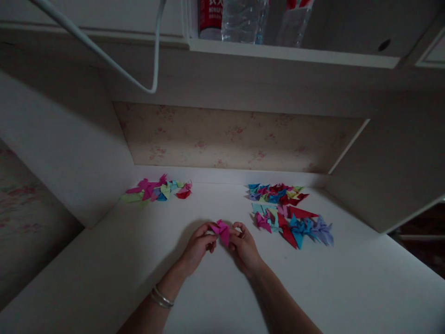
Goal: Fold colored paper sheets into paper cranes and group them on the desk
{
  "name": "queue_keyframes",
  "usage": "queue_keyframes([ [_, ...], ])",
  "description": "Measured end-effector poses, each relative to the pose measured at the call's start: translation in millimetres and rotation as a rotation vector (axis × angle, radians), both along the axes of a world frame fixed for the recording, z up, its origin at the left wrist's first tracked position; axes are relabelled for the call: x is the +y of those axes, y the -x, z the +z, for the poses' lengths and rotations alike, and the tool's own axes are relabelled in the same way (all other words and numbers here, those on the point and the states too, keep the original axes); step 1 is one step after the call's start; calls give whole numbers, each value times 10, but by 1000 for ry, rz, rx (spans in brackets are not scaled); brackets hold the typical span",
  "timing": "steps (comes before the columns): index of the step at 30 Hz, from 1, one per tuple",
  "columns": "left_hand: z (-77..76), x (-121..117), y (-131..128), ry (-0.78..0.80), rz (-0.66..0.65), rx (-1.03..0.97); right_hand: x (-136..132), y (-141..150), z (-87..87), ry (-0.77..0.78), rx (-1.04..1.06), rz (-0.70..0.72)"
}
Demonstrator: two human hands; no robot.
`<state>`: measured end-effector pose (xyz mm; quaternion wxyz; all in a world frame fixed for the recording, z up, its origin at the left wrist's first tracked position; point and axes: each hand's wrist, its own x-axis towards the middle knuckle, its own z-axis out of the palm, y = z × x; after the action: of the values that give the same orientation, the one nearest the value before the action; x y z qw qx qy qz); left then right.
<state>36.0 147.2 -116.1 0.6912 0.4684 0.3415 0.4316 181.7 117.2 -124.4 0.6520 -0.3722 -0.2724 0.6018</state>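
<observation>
A magenta folded-paper origami piece (222, 231) is held between my two hands, over the middle of the white desk (215, 297). The fingers of my left hand (199, 247) pinch its left side. On the other side, my right hand (245, 249) grips its right edge between thumb and fingers. Several colourful folded-paper pieces (301, 228) lie in a cluster right of my right hand, in red, blue, purple and pink. Behind them is another row of small origami pieces (276, 193). A third group of folded paper (156, 189) rests at the back left.
Above the desk hangs a white shelf (295, 54) holding a red can (210, 18) and clear plastic bottles (243, 21). A white cable (155, 69) dangles at the upper left. White side panels (375, 162) and a floral back wall (236, 139) enclose the desk.
</observation>
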Motion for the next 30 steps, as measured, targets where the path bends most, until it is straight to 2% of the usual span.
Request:
queue_keyframes([
  [8, 0, -6, -8, 6, -16, -2, -6, 8, -46, -8, 52, -18],
  [13, -73, 23, -26, -9, 54, 21, -12, 53, -1, -16, -59, -38],
  [16, -70, 41, -16, 37, 83, -38, -18, 50, 16, -25, -39, 22],
  [20, -20, 32, 1, 102, 61, -125, -25, -2, 19, 55, 70, 84],
  [26, 21, -25, -1, 113, -46, -214, -111, -5, 70, 122, 139, 414],
  [28, 25, -36, 6, 112, -69, -235, -140, 23, 78, 110, 172, 469],
  [30, 28, -40, 16, 104, -104, -261, -153, 41, 74, 100, 223, 466],
])
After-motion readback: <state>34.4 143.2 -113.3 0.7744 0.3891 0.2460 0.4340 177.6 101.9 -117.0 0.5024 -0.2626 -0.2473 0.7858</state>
